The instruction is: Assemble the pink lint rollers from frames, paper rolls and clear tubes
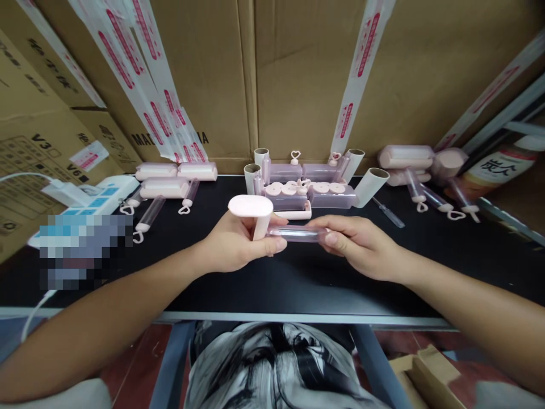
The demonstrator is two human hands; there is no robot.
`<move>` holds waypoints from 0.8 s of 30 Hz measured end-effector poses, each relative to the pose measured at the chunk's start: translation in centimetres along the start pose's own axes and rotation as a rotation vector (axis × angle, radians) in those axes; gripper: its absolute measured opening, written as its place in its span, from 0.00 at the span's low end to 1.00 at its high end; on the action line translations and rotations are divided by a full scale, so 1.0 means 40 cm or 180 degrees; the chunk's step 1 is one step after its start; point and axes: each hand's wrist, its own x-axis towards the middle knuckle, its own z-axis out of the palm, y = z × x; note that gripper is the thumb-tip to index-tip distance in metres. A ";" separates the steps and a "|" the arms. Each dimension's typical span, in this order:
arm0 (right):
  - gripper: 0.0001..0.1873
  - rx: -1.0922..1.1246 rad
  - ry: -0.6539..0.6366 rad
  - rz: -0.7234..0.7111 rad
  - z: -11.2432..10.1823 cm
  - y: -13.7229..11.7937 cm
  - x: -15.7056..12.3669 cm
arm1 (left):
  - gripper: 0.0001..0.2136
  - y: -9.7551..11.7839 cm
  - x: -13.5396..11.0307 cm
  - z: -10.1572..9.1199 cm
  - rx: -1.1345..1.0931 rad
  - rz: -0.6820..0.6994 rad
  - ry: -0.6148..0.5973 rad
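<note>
My left hand [227,247] is closed around a pale pink piece with a flat oval top [250,206] and a short stem. A clear, pinkish plastic tube [298,233] lies level between my hands, its left end at the pink piece. The fingers and thumb of my right hand [368,250] pinch the tube's right end. Whether tube and piece are joined is hidden by my left fingers. Just behind stand clear lilac cases [332,197] and several round pink caps [322,187], with a pink tray-like part [293,215] in front.
White cardboard tubes [371,187] stand around the cases. A small screwdriver [389,213] lies to their right. Pink-capped cases [164,187] and heart-handled tubes [150,213] are at left, more cases [406,156] at right. A power strip [106,196], bottle [500,165] and cardboard boxes [298,74] border the black table [298,289].
</note>
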 end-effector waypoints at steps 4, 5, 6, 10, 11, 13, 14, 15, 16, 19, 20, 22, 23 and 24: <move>0.20 -0.1121 0.1153 -0.0143 -0.063 -0.023 -0.003 | 0.21 0.009 0.021 -0.023 -0.0450 0.0185 0.0700; 0.22 -0.1166 0.1466 -0.0081 -0.093 -0.024 0.001 | 0.21 0.011 0.027 -0.033 -0.0542 0.0250 0.0889; 0.24 -0.1240 0.1759 0.0018 -0.127 -0.023 0.007 | 0.22 0.012 0.033 -0.041 -0.0619 0.0305 0.1029; 0.27 -0.2467 0.2184 0.0667 -0.271 -0.006 0.053 | 0.24 0.012 0.037 -0.050 -0.0646 0.0362 0.1030; 0.24 -0.2694 0.2017 0.0829 -0.301 0.000 0.067 | 0.24 0.011 0.035 -0.047 -0.0594 0.0344 0.0973; 0.16 -0.3079 0.1515 0.0969 -0.347 0.010 0.092 | 0.25 0.008 0.029 -0.041 -0.0491 0.0280 0.0873; 0.14 -0.3225 0.1238 0.0983 -0.364 0.016 0.103 | 0.25 0.006 0.026 -0.039 -0.0458 0.0248 0.0833; 0.11 -0.3347 0.0976 0.0977 -0.377 0.021 0.114 | 0.25 0.006 0.025 -0.038 -0.0442 0.0226 0.0805; 0.10 -0.3432 0.0742 0.0953 -0.387 0.027 0.124 | 0.26 0.005 0.024 -0.038 -0.0438 0.0205 0.0783; 0.07 -0.3570 0.0192 0.0750 -0.408 0.047 0.153 | 0.25 0.008 0.025 -0.042 -0.0461 0.0183 0.0754; 0.07 -0.3597 0.0023 0.0626 -0.412 0.056 0.162 | 0.25 0.009 0.025 -0.043 -0.0470 0.0186 0.0751; 0.05 -0.3556 -0.0255 0.0425 -0.417 0.078 0.178 | 0.24 0.010 0.026 -0.044 -0.0476 0.0196 0.0749; 0.04 -0.3444 -0.0154 0.0386 -0.418 0.091 0.183 | 0.24 0.010 0.026 -0.044 -0.0469 0.0200 0.0749; 0.04 -0.3287 0.0081 0.0376 -0.418 0.105 0.187 | 0.24 0.011 0.025 -0.044 -0.0458 0.0202 0.0751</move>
